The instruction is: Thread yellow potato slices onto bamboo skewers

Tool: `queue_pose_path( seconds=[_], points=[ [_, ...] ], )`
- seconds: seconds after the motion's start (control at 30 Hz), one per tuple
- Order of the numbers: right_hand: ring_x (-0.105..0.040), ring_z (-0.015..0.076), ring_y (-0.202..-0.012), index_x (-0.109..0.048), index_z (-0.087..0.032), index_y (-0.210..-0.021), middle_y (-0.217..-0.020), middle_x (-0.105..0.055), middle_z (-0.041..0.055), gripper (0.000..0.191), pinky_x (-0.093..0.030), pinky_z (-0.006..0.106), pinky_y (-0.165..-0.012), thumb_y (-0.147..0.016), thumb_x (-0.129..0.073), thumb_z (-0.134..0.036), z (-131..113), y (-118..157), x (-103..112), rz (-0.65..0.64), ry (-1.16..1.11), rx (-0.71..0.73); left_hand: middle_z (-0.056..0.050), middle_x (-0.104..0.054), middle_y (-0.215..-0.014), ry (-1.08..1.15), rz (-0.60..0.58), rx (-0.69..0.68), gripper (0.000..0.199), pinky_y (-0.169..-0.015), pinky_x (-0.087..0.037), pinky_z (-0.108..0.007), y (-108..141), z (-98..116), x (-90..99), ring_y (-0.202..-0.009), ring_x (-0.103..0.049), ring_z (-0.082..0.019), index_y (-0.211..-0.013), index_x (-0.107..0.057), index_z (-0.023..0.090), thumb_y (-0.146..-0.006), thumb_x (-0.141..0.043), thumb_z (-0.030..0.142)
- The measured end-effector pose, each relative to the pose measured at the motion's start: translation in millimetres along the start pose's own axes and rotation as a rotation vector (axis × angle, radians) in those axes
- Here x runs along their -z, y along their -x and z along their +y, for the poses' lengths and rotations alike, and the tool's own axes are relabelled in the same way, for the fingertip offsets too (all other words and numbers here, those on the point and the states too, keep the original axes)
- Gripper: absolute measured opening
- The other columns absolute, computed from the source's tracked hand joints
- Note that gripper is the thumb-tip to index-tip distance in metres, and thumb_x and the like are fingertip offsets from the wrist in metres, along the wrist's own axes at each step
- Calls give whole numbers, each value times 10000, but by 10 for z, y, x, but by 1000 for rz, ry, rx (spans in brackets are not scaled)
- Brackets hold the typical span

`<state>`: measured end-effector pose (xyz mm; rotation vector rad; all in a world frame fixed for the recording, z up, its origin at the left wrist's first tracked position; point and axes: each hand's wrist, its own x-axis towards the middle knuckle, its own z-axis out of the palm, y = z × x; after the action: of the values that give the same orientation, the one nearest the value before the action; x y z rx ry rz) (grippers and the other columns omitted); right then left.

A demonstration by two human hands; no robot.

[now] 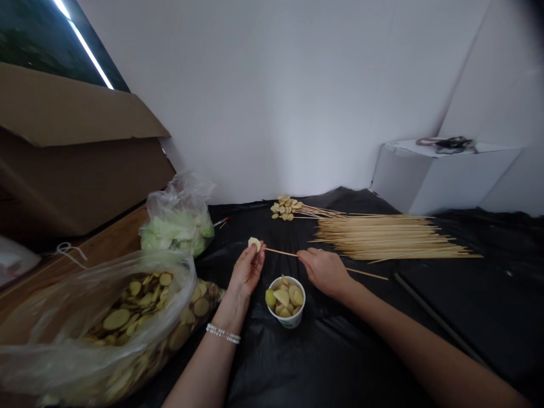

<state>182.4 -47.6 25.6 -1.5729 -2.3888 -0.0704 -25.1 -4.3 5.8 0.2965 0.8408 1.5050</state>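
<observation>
My left hand pinches a pale round slice at its fingertips, beside the tip of a thin wooden stick. Closed around that stick is my right hand, and the stick's far end sticks out to the right. Whether the tip has pierced the slice cannot be made out. Below and between the hands stands a white cup full of cut slices. Behind them lie skewers with slices on their ends and a wide pile of bare sticks.
At the left, an open plastic bag holds many slices; behind it is a bag of pale green leaves. A cardboard box stands back left, a white box back right. A dark flat panel lies at the right.
</observation>
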Motion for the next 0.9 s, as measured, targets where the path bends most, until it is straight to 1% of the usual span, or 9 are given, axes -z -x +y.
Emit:
queue_pose_path(
  seconds=[0.13, 0.33, 0.4, 0.53, 0.6, 0.7, 0.77, 0.8, 0.9],
  points=[
    [-610, 166, -802, -593, -219, -1010, -907, -655, 49, 326, -369, 246, -633, -960, -276, -271, -4, 0, -23, -14, -7, 15, -95, -714, -863, -30, -6, -44, 96, -612, -569, -170, 5, -11, 3, -762, -692, -148, -843, -646, 99, -802, -591, 31],
    [-624, 162, -821, -584, -216, -1003, -928, -667, 41, 275, -372, 244, -637, -934, -319, -203, -11, -4, -64, -69, -31, 29, -91, -713, -834, -25, 1, -9, 100, -600, -563, -160, -5, -20, 10, -709, -687, -127, -857, -645, 98, -800, -595, 33],
    [-625, 162, -812, -587, -218, -994, -928, -667, 41, 276, -372, 245, -627, -936, -318, -207, -10, -5, -60, -72, -21, 25, -93, -713, -838, -31, 3, -12, 94, -601, -562, -160, -10, -29, 17, -723, -689, -134, -846, -642, 99, -789, -609, 32],
    [-618, 162, -826, -595, -218, -990, -920, -667, 48, 313, -380, 241, -654, -958, -285, -256, 0, -4, -26, -45, -18, 36, -104, -712, -865, -54, -13, -43, 73, -609, -563, -173, -9, -12, 18, -772, -690, -152, -814, -635, 103, -785, -615, 40],
    [-615, 163, -829, -594, -220, -992, -919, -667, 48, 329, -379, 240, -659, -964, -270, -273, 18, -5, -12, -21, -17, 36, -100, -711, -871, -57, -7, -68, 74, -609, -560, -176, 2, 32, 2, -770, -687, -149, -814, -635, 109, -791, -608, 45],
    [-619, 167, -809, -592, -223, -998, -926, -667, 43, 342, -369, 246, -630, -967, -258, -291, 68, -13, -3, 26, 3, -12, -75, -709, -853, -55, 11, -106, 82, -598, -543, -171, 52, 127, -46, -742, -679, -130, -825, -641, 129, -798, -601, 62],
    [-622, 166, -804, -591, -228, -1005, -937, -668, 39, 342, -364, 248, -620, -967, -259, -302, 104, -22, 2, 47, 11, -51, -65, -703, -825, -95, -44, -123, 77, -568, -520, -166, 124, 179, -89, -700, -665, -119, -839, -652, 142, -787, -624, 92],
    [-624, 165, -802, -591, -230, -1006, -941, -668, 37, 343, -362, 248, -616, -968, -259, -309, 118, -26, 4, 51, 14, -66, -66, -698, -805, -135, -109, -123, 87, -547, -504, -166, 173, 195, -111, -669, -652, -115, -852, -661, 141, -770, -648, 113],
    [-626, 166, -802, -593, -232, -1006, -945, -669, 36, 350, -360, 248, -611, -969, -257, -321, 132, -37, 11, 46, 21, -83, -74, -667, -707, -304, -379, -87, 226, -511, -455, -177, 347, 195, -177, -585, -600, -111, -892, -688, 94, -685, -740, 169]
  ],
)
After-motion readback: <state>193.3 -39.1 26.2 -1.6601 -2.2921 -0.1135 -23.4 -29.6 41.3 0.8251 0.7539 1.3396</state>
